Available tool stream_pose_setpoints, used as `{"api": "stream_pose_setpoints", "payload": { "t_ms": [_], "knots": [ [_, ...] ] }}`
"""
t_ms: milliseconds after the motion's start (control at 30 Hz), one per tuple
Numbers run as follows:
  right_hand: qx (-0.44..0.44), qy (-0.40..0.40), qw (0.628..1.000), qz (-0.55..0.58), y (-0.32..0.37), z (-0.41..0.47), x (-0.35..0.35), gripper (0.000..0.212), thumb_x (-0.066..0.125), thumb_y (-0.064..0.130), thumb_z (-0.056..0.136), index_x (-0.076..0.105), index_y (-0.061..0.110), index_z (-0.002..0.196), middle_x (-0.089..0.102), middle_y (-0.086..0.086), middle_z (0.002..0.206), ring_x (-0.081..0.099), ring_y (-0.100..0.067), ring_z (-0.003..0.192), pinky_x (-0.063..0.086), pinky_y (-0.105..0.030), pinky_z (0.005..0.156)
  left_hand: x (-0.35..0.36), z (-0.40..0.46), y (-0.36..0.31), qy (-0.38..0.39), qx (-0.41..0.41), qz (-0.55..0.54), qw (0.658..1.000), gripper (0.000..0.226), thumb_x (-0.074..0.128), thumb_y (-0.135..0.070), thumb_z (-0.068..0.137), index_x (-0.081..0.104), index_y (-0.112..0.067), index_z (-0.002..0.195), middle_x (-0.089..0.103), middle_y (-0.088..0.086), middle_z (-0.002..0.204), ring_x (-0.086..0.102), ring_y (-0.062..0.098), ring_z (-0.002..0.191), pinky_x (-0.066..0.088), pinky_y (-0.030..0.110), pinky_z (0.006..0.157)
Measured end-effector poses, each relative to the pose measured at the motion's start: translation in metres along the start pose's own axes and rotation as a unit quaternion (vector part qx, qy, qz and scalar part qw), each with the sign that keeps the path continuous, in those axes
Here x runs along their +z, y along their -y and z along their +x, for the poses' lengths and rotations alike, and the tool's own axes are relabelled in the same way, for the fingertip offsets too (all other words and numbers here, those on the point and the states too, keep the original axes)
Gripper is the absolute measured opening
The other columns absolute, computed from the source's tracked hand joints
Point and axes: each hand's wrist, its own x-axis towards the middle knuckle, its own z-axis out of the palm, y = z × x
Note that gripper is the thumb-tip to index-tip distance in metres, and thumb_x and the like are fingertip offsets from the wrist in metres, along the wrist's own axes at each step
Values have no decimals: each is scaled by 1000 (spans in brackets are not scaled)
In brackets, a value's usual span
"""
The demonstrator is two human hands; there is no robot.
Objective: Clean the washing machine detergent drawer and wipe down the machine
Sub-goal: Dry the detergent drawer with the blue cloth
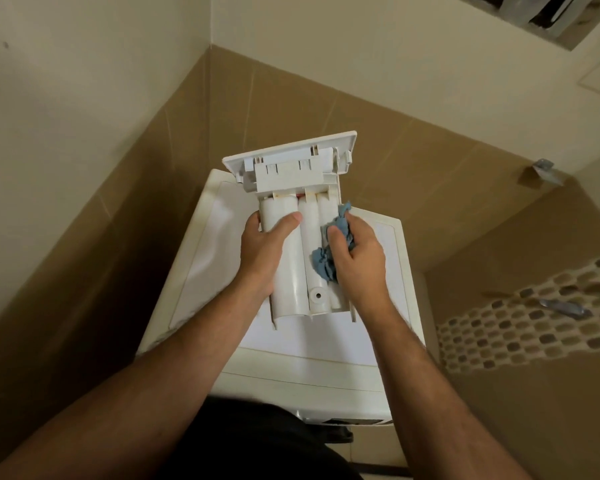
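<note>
Head view looks down on the drawer [293, 244], which I have out of the washer [222, 237] and held in the air above its top panel. It is white plastic, turned underside up, so I see three long rounded channels running side by side and a small round hole near the end closest to me. Its flat front plate points away from me, toward the corner of the room, and some yellowish staining shows where the channels meet that plate.

My left hand [267, 251] grips the drawer from its left edge, thumb laid across the widest channel and fingers wrapped round the side, out of sight. My right hand [355, 252] holds a crumpled blue cloth [326, 261] bunched in its curled fingers and presses it against the right channel; folds of cloth stick out above and below the fist.

Below the drawer, the washer is white with a slightly cream rim, set into a corner. Its front edge sits near my dark clothing at the bottom of the view. Tan tiles [118, 220] cover the lower walls on both sides, with pale paint above. To the right, a band of small mosaic tiles [520, 327] crosses the wall, and a metal fitting [565, 306], blurred, sticks out beside it.
</note>
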Motion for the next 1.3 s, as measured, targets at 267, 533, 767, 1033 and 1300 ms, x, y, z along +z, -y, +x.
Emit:
{"api": "stream_pose_setpoints", "payload": {
  "t_ms": [267,533,767,1033,1300],
  "knots": [
    [25,-7,1000,-5,-20,-20,1,15,50,29,99,58,18,92,60,6,85,57,-5,80,45,-16,64,2,4,4,-20,-21,21,999,62,78,-49,64,55,-30,119,70,-3,106,71,18,89,61,44,76],
    [22,-51,998,11,-10,6,-7,22,49,28,99,54,14,83,57,2,76,54,-10,72,42,-22,61,23,12,-7,-7,-9,53,999,61,77,-52,64,56,-32,118,70,-4,105,71,19,91,61,43,75],
    [48,-36,998,11,-36,-36,-5,21,51,27,99,56,15,83,58,3,78,56,-10,75,47,-24,65,20,16,-7,-22,-6,76,997,54,76,-49,71,53,-34,117,66,-5,107,67,16,92,58,35,69],
    [17,-99,994,-32,-7,17,-6,31,52,25,97,62,10,122,65,0,110,57,-14,102,47,-29,89,30,9,-7,-8,-3,67,998,61,77,-51,63,56,-31,117,69,-4,104,70,18,90,61,42,76],
    [-4,-84,996,-20,-25,-38,6,14,51,28,98,54,19,88,54,7,79,54,-9,78,44,-21,65,19,18,-18,-24,12,84,996,61,77,-51,69,51,-33,121,66,-6,107,68,17,92,60,42,77]
  ]
}}
